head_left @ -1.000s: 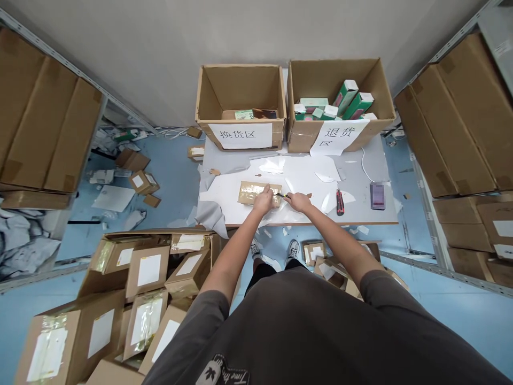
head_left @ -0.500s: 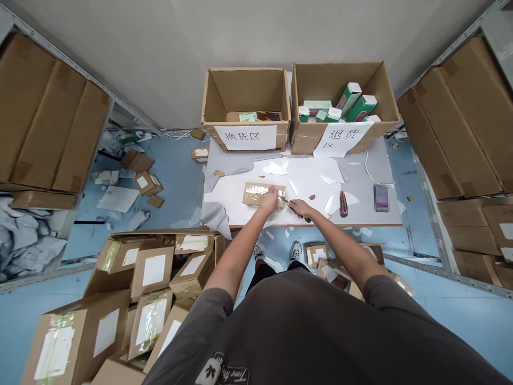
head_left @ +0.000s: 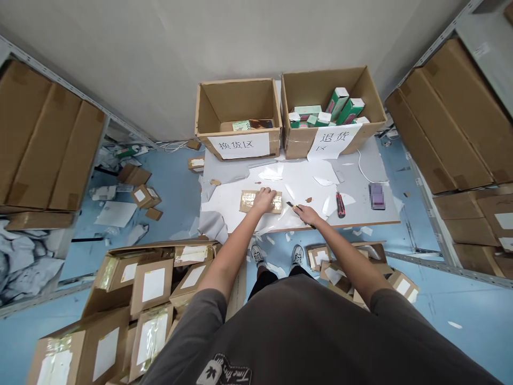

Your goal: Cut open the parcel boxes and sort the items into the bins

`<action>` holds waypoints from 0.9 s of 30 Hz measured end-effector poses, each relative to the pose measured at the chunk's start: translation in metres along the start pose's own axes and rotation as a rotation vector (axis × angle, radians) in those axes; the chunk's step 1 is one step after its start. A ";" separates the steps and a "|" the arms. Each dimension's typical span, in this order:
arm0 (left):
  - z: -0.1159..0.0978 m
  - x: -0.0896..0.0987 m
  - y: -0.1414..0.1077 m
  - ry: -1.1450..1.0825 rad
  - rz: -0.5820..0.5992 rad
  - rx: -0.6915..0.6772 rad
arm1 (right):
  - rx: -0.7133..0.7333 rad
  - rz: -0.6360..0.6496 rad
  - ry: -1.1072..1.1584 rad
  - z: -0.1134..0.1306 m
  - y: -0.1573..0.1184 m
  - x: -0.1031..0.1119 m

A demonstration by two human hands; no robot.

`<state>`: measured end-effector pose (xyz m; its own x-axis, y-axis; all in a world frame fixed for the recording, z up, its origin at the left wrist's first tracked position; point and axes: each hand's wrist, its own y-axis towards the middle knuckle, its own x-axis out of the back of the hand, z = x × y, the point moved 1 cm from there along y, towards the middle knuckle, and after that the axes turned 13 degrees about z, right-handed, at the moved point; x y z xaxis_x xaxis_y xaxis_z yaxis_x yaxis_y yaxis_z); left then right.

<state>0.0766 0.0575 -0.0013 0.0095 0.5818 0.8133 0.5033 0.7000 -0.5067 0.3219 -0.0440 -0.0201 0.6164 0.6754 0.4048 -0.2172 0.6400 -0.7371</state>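
A small taped cardboard box (head_left: 247, 201) lies on the white work table (head_left: 224, 212). My left hand (head_left: 264, 200) grips it from above, fingers bent over its far side. To the right of the box, my right hand (head_left: 307, 214) is closed around a black and yellow utility knife (head_left: 292, 206). The knife's tip points toward the box but is apart from it. A second utility knife, red and black (head_left: 340, 205), lies on the table farther right, with nobody touching it.
Two large open cartons stand at the table's back: the left carton (head_left: 204, 142) with a few items, the right carton (head_left: 294, 143) with several green boxes. A phone (head_left: 377, 197) lies at the right. Another carton (head_left: 94, 283) full of parcels stands at lower left. Paper scraps litter the table.
My right hand has drawn the knife away from the box, to the right. My left hand stays on the box, its fingers shifted slightly. The camera view has tilted a little.
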 end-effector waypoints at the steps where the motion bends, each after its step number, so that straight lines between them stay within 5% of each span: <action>1: -0.001 -0.001 0.004 0.012 0.006 -0.008 | -0.008 -0.022 -0.034 0.001 0.000 0.001; 6: 0.001 -0.015 0.021 0.098 0.031 -0.034 | 0.049 -0.099 -0.227 0.014 0.008 0.004; 17: 0.031 -0.079 0.023 -0.012 -0.209 -0.184 | 0.170 -0.152 -0.580 0.022 0.020 0.013; 27: 0.025 -0.078 0.017 -0.147 -0.163 -0.152 | 0.259 -0.120 -0.649 0.018 0.026 0.022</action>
<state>0.0624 0.0344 -0.0809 -0.2020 0.5284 0.8246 0.6122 0.7253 -0.3148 0.3158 -0.0064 -0.0204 0.0898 0.6251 0.7754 -0.3981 0.7361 -0.5473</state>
